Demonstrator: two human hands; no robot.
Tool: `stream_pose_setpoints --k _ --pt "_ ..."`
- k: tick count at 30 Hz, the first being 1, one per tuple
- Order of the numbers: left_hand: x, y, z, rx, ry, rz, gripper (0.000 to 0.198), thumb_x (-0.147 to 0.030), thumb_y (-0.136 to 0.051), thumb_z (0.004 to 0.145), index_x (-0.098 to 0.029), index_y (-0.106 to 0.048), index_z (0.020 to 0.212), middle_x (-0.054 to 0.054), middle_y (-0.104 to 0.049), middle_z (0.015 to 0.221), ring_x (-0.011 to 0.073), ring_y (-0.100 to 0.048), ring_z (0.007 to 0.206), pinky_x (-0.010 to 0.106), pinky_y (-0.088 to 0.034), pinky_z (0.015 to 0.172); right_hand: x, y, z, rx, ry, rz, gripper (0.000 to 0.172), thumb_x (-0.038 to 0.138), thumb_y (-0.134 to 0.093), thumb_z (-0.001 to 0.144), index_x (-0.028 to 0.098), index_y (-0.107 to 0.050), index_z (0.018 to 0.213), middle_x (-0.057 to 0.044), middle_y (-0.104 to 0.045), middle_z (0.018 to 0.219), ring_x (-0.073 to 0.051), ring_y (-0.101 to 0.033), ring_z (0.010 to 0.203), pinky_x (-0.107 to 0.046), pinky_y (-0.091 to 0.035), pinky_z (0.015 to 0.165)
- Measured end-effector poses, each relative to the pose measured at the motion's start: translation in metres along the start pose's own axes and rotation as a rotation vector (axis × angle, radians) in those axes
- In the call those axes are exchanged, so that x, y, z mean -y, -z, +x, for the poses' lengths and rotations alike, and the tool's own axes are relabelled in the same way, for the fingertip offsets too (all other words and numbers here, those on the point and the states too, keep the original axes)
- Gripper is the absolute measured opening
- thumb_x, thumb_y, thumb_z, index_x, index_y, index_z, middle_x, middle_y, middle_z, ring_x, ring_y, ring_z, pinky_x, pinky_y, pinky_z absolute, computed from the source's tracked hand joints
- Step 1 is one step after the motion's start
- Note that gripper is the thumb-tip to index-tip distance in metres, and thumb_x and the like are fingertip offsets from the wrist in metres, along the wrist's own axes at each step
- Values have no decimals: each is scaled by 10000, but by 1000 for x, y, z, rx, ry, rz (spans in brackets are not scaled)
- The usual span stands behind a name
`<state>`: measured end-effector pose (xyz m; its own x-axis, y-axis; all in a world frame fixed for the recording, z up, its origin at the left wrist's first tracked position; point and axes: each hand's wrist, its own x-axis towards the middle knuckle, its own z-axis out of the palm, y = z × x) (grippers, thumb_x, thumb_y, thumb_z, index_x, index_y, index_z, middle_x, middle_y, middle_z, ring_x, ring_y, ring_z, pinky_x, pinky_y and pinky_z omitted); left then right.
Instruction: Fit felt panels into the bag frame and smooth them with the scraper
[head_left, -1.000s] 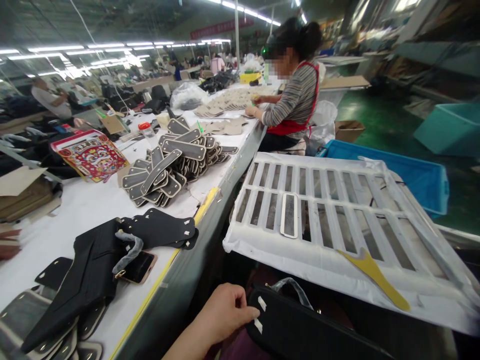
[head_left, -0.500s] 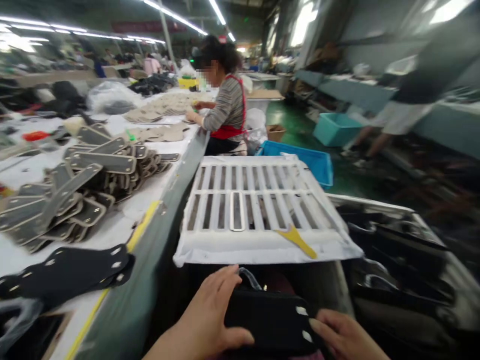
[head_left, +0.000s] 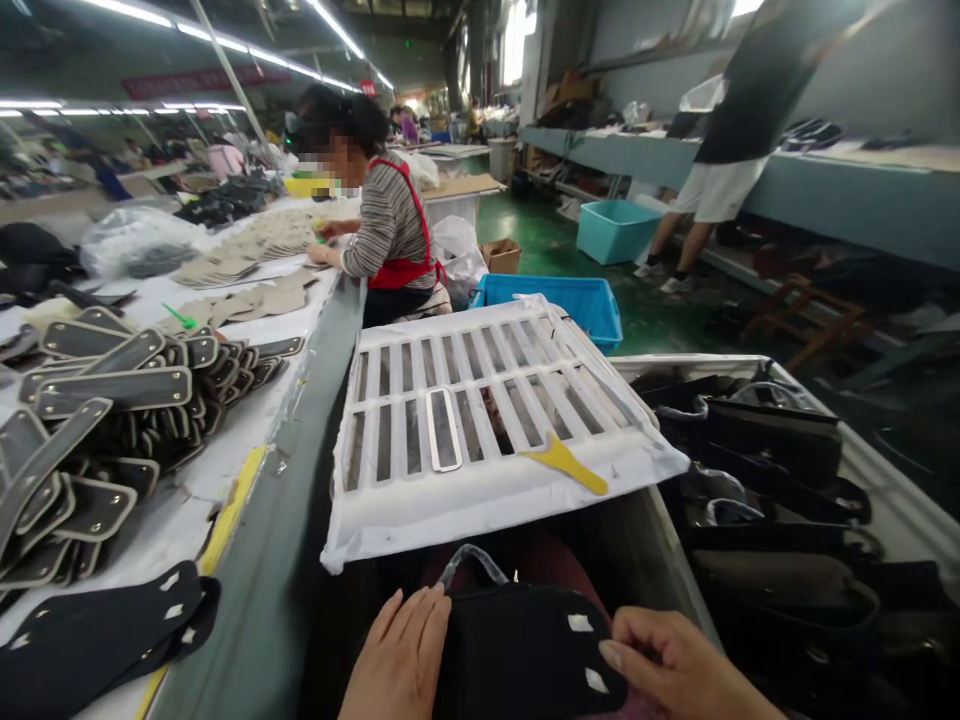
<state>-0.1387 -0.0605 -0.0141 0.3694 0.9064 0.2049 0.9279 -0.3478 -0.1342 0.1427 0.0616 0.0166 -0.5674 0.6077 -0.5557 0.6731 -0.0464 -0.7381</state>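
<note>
A black bag [head_left: 517,650] lies low in front of me, over my lap. A thin handle [head_left: 474,562] in clear wrap rises from its top edge. Two small white patches [head_left: 580,623] show near its right end. My left hand [head_left: 401,655] holds the bag's left end, fingers together along the upper corner, thumb out of sight. At the opposite end, my right hand [head_left: 667,655] pinches the bag's edge beside the patches. Beyond the bag, a white slatted crate [head_left: 420,510] carries a yellow Y-shaped tool [head_left: 568,465] and a pale-rimmed oblong strip [head_left: 444,430].
The table [head_left: 255,530] on my left bears piled grey strips [head_left: 112,390] and black panels [head_left: 97,630]. A bin [head_left: 892,470] of black bags stands at my right. Ahead, a person in a red apron [head_left: 397,220] works at the table near a blue tub [head_left: 585,305].
My view has swung right. My left hand's fingers have drawn together, and its thumb has left the bag's front face. My right hand still pinches the bag's right end.
</note>
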Motion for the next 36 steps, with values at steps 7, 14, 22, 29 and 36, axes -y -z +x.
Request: stream_pose_setpoints --k 7,14,22,29,36 --pt "4 10 3 -65 33 -77 644 -490 -593 668 -57 -452 1123 155 -688 984 245 -665 874 349 -575 720 -22 -4 19 12 -22 36 463 600 -381 776 158 -423 647 -15 -401 656 -126 -347 647 -238 -313 599" --pt "0 9 10 -14 69 -89 493 -141 -551 590 -93 -473 1075 89 -696 938 218 -665 820 346 -559 737 -21 -3 18 13 -58 34 432 574 -382 756 163 -390 625 -5 -375 628 -121 -331 627 -242 -303 589" --pt "-21 -23 28 21 -62 -29 544 21 -364 668 -127 -475 1179 26 -660 1109 154 -629 966 271 -507 821 -20 -4 12 -81 -75 82 305 410 -470 746 136 -467 611 2 -425 591 -96 -348 586 -221 -279 545" --pt "-39 -30 57 79 -60 -254 455 -74 -415 751 -142 -437 1200 43 -649 1114 171 -628 958 270 -527 803 -28 -7 14 -98 -117 70 228 330 -526 747 121 -558 662 15 -470 563 -72 -359 538 -197 -241 482" --pt "-41 -22 48 116 47 -318 514 -13 -404 726 -154 -370 1219 71 -642 1114 189 -613 1002 332 -530 832 -20 1 9 -84 -62 -21 212 302 -531 750 128 -570 636 27 -499 564 -58 -389 542 -191 -246 491"
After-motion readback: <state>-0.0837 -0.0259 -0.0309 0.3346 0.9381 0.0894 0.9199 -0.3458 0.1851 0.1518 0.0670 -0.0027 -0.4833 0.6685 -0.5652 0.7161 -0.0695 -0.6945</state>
